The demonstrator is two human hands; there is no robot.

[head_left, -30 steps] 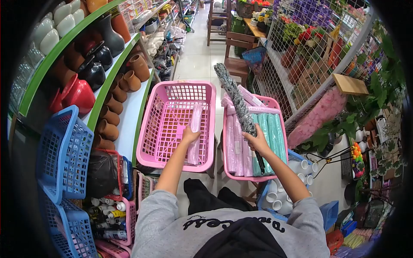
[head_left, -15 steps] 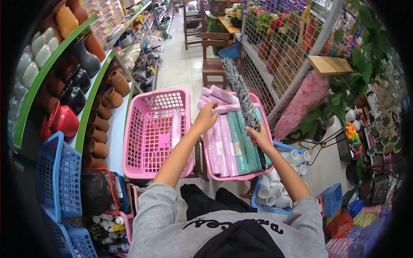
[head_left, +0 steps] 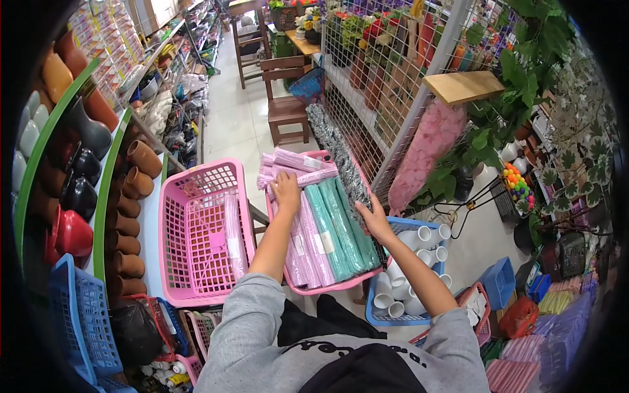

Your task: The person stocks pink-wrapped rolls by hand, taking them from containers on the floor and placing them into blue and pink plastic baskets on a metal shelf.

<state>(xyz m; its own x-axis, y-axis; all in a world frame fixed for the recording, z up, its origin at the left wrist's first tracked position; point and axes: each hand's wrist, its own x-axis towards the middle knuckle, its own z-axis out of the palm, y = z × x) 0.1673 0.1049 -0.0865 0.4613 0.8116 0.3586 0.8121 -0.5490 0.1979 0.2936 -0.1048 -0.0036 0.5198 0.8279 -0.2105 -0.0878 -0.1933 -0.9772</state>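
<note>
A pink basket (head_left: 341, 285) in front of me holds plastic-wrapped packs, with the pink packs (head_left: 296, 252) on its left and the green packs (head_left: 335, 226) beside them. More pink packs (head_left: 298, 164) lie crosswise at its far end. My left hand (head_left: 286, 192) rests on the pink packs there, fingers spread. Along the basket's right side runs a long, fluffy black-and-grey tinsel strip (head_left: 342, 157), its far end beyond the rim. My right hand (head_left: 373, 219) grips its near part, thumb over it; the lower end is partly hidden.
To the left stands a second pink basket (head_left: 171, 262) with one pink pack (head_left: 233, 239) inside. A blue basket of white cups (head_left: 401, 288) is at the right. Clay pots (head_left: 131, 245) line the left shelf; a wooden chair (head_left: 287, 108) and wire rack (head_left: 393, 141) stand ahead.
The tinsel strip has come down from above the packs to the basket's right side, with my right hand on it. My left hand has settled onto the pink packs. The view has shifted right.
</note>
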